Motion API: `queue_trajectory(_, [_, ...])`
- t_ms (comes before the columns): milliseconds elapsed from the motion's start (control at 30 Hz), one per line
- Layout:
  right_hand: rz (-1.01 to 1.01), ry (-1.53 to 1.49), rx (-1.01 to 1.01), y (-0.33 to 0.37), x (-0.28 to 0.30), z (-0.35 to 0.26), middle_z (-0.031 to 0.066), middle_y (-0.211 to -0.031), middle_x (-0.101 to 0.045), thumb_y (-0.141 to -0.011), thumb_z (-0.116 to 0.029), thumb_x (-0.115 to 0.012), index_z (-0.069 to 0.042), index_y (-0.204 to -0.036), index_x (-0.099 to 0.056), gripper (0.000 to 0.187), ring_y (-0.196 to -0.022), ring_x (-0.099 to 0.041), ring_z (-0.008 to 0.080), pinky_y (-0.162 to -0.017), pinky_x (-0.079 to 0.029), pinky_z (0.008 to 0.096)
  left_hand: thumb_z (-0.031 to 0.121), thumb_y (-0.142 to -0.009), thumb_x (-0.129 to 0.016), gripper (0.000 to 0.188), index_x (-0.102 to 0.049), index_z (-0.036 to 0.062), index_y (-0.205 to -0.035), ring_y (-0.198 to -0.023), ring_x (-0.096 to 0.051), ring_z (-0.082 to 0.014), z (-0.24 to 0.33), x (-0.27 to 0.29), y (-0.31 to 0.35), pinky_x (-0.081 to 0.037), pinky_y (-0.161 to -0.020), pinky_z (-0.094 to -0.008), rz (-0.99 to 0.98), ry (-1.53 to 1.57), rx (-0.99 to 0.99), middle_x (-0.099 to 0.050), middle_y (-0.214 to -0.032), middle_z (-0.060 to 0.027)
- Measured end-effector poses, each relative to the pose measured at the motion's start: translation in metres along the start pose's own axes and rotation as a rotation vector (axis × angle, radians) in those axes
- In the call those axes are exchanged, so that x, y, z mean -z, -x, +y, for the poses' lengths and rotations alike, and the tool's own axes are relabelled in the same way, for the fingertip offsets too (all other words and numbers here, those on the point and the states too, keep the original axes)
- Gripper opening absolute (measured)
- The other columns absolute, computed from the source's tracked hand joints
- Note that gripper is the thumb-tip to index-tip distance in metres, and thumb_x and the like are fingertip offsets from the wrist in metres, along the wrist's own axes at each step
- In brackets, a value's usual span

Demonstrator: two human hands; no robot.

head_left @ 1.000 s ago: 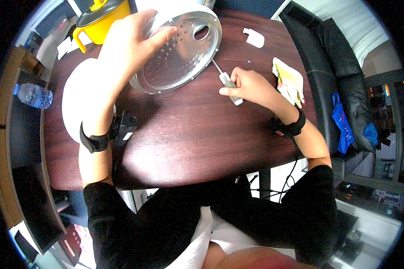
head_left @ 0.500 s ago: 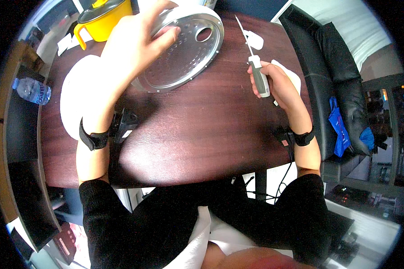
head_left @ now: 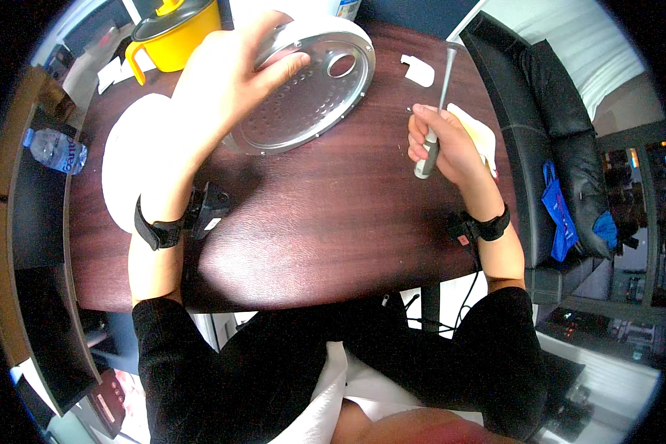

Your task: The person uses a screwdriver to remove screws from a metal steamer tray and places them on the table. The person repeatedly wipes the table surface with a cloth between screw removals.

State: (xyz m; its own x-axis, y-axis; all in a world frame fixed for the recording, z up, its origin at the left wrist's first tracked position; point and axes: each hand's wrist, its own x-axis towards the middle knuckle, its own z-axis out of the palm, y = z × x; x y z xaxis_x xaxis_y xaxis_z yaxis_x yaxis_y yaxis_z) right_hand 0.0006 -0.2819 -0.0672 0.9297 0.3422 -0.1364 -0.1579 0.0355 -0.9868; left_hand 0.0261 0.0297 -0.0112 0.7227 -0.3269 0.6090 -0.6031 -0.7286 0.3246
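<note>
- Left hand: gripping a tilted, perforated metal disc.
- Right hand: closed around a screwdriver, clear of the disc.
- Work: seemingly unfinished; rim fasteners appear in place.

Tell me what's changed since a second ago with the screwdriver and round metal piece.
The right hand has drawn the screwdriver rightward, away from the round metal piece, and its shaft has swung from pointing leftward to slightly rightward. Nothing was taken up or let go. The left hand still grips the round metal piece, nearly where it was; the yellow pot stays put.
</note>
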Motion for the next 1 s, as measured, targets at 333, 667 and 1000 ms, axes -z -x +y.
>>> queue_trajectory(333, [-0.119,-0.176,-0.012,-0.005,-0.005,0.004,0.0003,-0.057,-0.042,-0.098,-0.053,-0.03,-0.004,-0.097,-0.051,0.053,-0.044,-0.045,0.0138,-0.047,-0.043,0.03,0.032,-0.083,-0.07,0.042,-0.059,0.0042,-0.112,-0.088,-0.066,-0.032,0.006,0.002,0.0,-0.05,-0.076,-0.0366,0.013,-0.023,-0.031,-0.067,-0.093,-0.0182])
queue_trajectory(667, [-0.068,-0.297,-0.009,-0.011,-0.003,0.018,0.0067,-0.08,-0.052,-0.099,-0.045,-0.032,-0.002,-0.109,-0.049,0.047,-0.064,-0.055,0.018,-0.056,-0.049,0.033,0.029,-0.084,-0.069,0.04,-0.058,0.0025,-0.113,-0.087,-0.067,-0.0302,0.005,0.003,-0.001,-0.05,-0.076,-0.0357,-0.011,0.037,-0.012,-0.067,-0.093,-0.0182])
queue_trajectory(1000, [-0.014,-0.059,0.03,-0.018,-0.004,0.034,0.0152,-0.095,-0.064,-0.096,-0.017,-0.053,0.008,-0.113,-0.055,0.03,-0.088,-0.065,0.0228,-0.081,-0.053,0.031,0.03,-0.083,-0.07,0.042,-0.059,0.0023,-0.113,-0.089,-0.066,-0.0317,0.006,0.003,0.0,-0.049,-0.078,-0.0362,0.009,-0.005,-0.01,-0.066,-0.095,-0.0194])
